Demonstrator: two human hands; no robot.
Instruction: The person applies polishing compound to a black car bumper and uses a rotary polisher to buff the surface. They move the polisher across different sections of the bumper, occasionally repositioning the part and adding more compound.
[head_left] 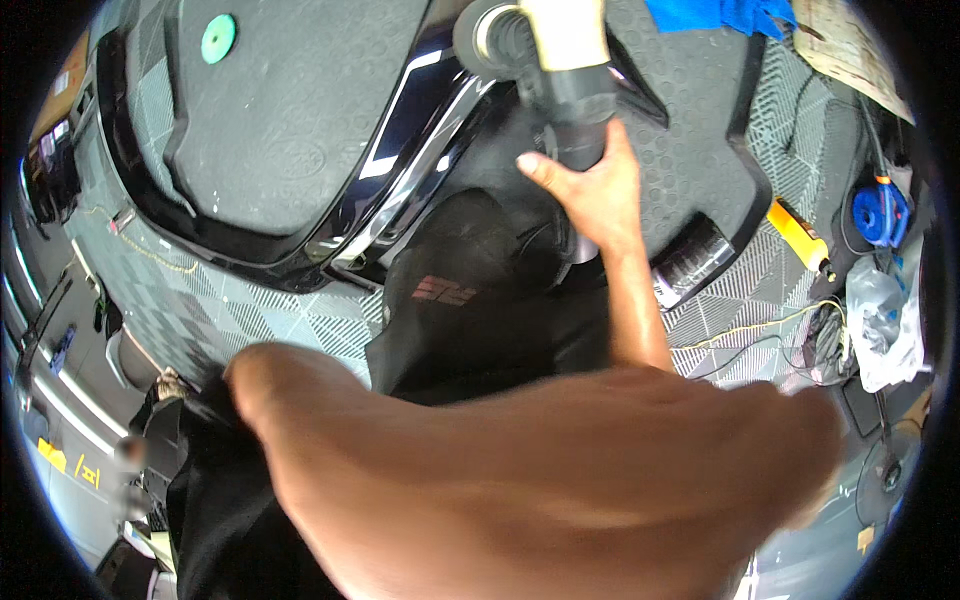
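My right hand [607, 190] is wrapped around the black rear body of a polisher [580, 95], its thumb on the near left side. The polisher has a cream-coloured front part and a round head at the top edge. Beneath it lies a glossy black car bumper [335, 225], curving from the far left up to the top middle. Very close to the view, my bent left arm [530, 460] crosses the lower half from left to right. Motion smears it, and its fingers cannot be made out.
Black textured mats [270, 120] lie under the bumper on grey patterned floor tiles. A green round pad [218, 38] rests at upper left, a blue cloth [715, 14] at the top. On the right are a dark cylinder [692, 258], yellow bottle [800, 235], plastic bag [882, 320] and cables [825, 335].
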